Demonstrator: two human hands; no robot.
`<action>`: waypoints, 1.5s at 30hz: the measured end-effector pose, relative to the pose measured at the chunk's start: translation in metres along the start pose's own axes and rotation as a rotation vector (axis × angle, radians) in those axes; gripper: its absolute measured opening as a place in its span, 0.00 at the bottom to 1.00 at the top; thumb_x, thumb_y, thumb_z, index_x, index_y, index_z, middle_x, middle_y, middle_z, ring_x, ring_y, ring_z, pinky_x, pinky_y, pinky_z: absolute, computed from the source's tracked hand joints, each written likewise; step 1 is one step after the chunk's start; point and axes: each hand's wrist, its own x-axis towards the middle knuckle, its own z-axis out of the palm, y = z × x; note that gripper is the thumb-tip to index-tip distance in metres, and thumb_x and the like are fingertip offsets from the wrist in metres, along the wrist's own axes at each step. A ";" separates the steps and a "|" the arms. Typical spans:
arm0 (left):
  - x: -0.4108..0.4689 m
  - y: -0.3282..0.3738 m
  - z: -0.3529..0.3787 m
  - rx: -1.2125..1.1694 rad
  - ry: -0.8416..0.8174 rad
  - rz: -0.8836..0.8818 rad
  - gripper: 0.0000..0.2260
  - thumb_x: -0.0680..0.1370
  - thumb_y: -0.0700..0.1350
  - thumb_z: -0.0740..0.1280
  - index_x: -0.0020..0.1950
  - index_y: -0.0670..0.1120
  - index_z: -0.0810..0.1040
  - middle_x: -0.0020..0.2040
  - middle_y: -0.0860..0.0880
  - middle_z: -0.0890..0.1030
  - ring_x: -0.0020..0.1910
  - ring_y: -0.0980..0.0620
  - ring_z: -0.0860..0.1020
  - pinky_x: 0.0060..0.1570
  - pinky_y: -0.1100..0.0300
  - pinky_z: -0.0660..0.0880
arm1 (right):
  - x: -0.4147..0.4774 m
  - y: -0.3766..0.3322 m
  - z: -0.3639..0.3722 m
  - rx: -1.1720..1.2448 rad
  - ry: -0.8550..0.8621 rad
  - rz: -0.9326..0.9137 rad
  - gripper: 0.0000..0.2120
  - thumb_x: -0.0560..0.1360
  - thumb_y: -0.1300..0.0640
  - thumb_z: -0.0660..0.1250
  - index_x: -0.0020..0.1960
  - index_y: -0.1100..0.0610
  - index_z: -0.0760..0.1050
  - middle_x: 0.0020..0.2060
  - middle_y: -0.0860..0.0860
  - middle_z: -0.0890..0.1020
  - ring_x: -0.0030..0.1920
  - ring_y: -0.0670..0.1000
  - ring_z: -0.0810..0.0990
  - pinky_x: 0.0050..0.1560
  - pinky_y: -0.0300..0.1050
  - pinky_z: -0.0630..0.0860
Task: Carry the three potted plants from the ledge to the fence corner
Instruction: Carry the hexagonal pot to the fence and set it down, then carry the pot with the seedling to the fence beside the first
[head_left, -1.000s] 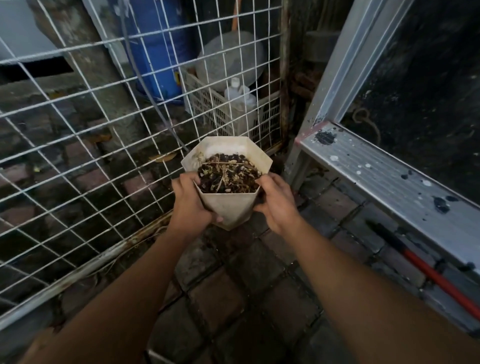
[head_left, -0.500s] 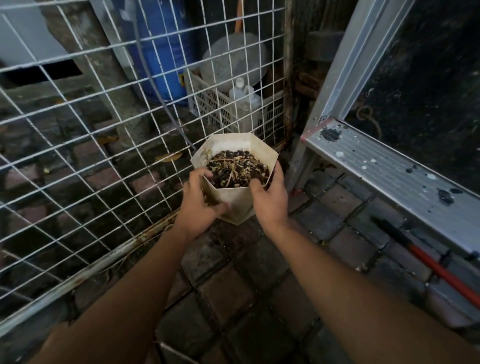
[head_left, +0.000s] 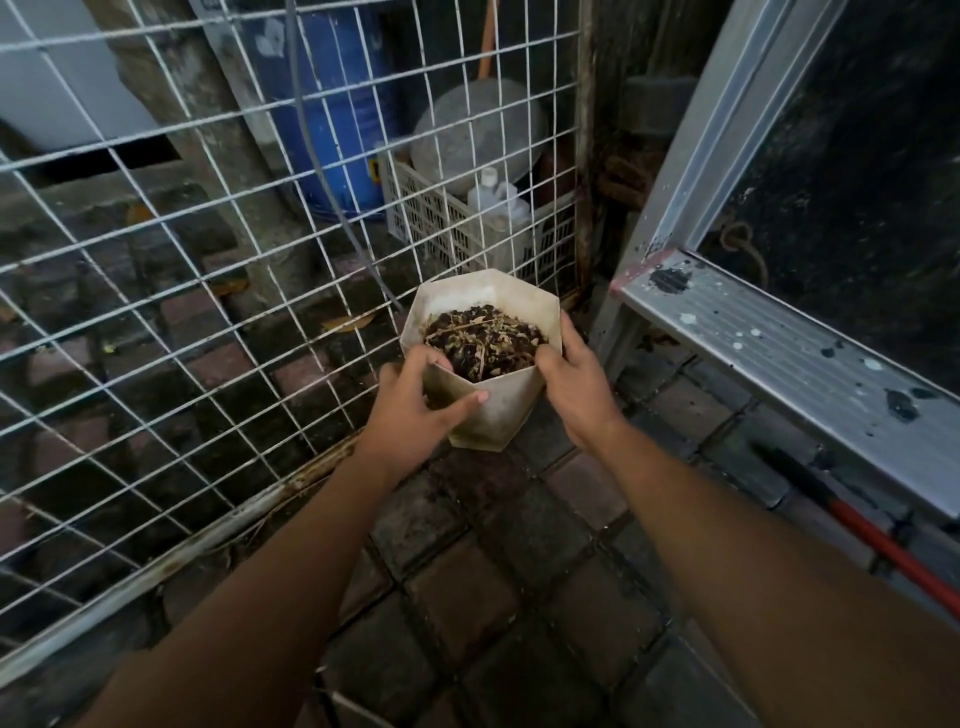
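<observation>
Head view: left grip and right grip clasp the pot; I fear a tilt spilling soil near the fence corner.

Over the last second the white pot went down and a little away from the person, toward the corner of the wire fence. It looked smaller than before, and its base came close to the paving bricks; whether it already touched them, I cannot tell. The left hand climbed from the lower side wall up to the near left rim, and its thumb came to lie across the front face. The right hand slid further along the right wall, with its thumb at the rim beside the soil. Both arms stretched out longer.
</observation>
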 end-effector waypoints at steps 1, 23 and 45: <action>0.000 0.000 0.001 0.005 0.006 -0.008 0.19 0.74 0.56 0.80 0.54 0.60 0.72 0.63 0.44 0.72 0.62 0.48 0.72 0.55 0.62 0.72 | -0.003 -0.002 -0.001 -0.020 0.011 -0.007 0.28 0.75 0.51 0.62 0.75 0.39 0.69 0.62 0.48 0.84 0.63 0.51 0.82 0.68 0.59 0.79; -0.020 0.010 0.022 0.010 0.100 -0.007 0.19 0.74 0.56 0.79 0.56 0.61 0.71 0.65 0.44 0.70 0.60 0.45 0.74 0.58 0.55 0.76 | -0.019 0.005 0.025 0.027 0.139 -0.091 0.37 0.72 0.54 0.61 0.80 0.56 0.57 0.69 0.56 0.74 0.66 0.55 0.76 0.53 0.29 0.74; -0.079 0.274 -0.239 0.040 0.109 -0.153 0.30 0.79 0.41 0.75 0.75 0.60 0.66 0.78 0.47 0.65 0.78 0.48 0.63 0.77 0.46 0.66 | -0.100 -0.338 -0.038 -0.630 -0.400 -0.336 0.19 0.77 0.59 0.69 0.68 0.55 0.79 0.67 0.54 0.76 0.68 0.57 0.75 0.68 0.52 0.74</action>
